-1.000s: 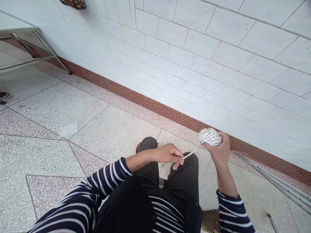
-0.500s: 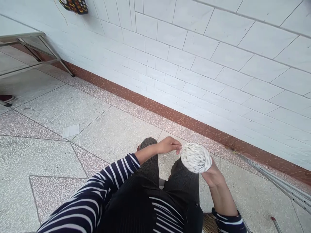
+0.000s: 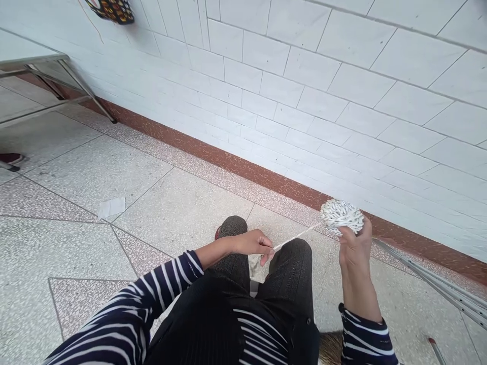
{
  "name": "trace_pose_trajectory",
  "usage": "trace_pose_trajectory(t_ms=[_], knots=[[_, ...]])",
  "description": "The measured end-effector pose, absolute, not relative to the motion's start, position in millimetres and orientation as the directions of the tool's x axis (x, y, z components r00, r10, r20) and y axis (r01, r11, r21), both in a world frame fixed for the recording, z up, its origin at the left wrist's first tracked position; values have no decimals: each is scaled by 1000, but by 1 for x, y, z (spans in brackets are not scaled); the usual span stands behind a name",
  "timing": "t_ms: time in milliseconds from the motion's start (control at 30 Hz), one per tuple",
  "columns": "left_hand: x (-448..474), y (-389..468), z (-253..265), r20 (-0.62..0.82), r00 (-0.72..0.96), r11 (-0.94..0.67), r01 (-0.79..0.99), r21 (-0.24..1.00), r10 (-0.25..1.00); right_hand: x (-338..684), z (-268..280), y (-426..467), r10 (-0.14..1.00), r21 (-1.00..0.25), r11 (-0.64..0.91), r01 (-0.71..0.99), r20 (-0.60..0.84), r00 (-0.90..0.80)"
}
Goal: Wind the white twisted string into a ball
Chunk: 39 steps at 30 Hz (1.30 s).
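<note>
My right hand [image 3: 355,248] grips a ball of thick white cord [image 3: 341,215] flecked with grey, held up to the right of my knees. The thumb shows on its near side; the other fingers are mostly hidden behind it. From the ball a single strand [image 3: 299,236] runs down to the left, pulled straight. My left hand [image 3: 254,244] pinches that strand between thumb and fingers, above the gap between my knees. The strand's far end beyond the left hand cannot be made out.
A white tiled wall [image 3: 304,96] with a red-brown base strip rises ahead. Metal poles [image 3: 429,276] lie along it at right. A metal-legged table [image 3: 57,76] stands at far left, a dark shoe [image 3: 11,158] below. White paper [image 3: 111,207] lies on the speckled floor [image 3: 87,248].
My right hand has carried the ball up and to the right. My left hand has shifted slightly left and down. Between them a length of cord is now drawn out.
</note>
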<state>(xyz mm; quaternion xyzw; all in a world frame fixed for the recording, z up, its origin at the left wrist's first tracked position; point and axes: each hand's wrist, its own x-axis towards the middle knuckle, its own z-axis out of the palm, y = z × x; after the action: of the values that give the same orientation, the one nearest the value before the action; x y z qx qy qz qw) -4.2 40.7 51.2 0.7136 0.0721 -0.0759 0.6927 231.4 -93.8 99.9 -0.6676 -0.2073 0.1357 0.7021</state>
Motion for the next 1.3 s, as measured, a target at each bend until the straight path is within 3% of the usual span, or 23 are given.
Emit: trace_pose_trajectory(t_ms=[67,133,200,333,433,500,567,633,800,933,1033,1133,1200,1300], knots=[[-4,42,67,-171,985,-68,171,983,-5,231,96,-93,532,-954,-136,266,156,832],[4,47,84,-107,993,-121,113,986,55,220,87,-94,699,-916,-266,300,31,714],[15,55,95,-49,989,-198,76,977,139,204,76,-99,826,-934,-284,216,-124,549],[31,69,93,-14,986,-293,63,954,166,181,60,-120,889,-953,-280,113,-213,405],[34,68,81,8,994,-253,21,967,112,183,54,-137,918,-946,-273,-176,-311,245],[35,66,74,16,994,-240,11,971,110,190,54,-145,933,-873,-255,-416,-335,131],[37,65,65,14,990,-230,18,973,140,196,57,-150,932,-812,-214,-543,-337,137],[37,63,54,-14,985,-195,48,980,175,202,64,-151,914,-811,-155,-564,-335,230],[29,52,28,-107,985,-36,113,993,133,211,91,-133,867,-896,68,-438,-164,470],[22,43,32,-105,992,55,101,993,76,212,104,-110,740,-956,141,-258,-71,669],[23,41,47,-109,994,103,107,989,18,209,104,-98,668,-981,-79,175,78,740],[26,46,61,-93,995,29,94,995,-25,202,99,-92,713,-677,-382,629,217,667],[29,52,69,-95,995,-94,92,991,-27,200,92,-92,784,-544,-468,697,108,611],[31,62,74,-123,992,-322,124,939,24,203,75,-100,859,-657,-492,571,-260,441]])
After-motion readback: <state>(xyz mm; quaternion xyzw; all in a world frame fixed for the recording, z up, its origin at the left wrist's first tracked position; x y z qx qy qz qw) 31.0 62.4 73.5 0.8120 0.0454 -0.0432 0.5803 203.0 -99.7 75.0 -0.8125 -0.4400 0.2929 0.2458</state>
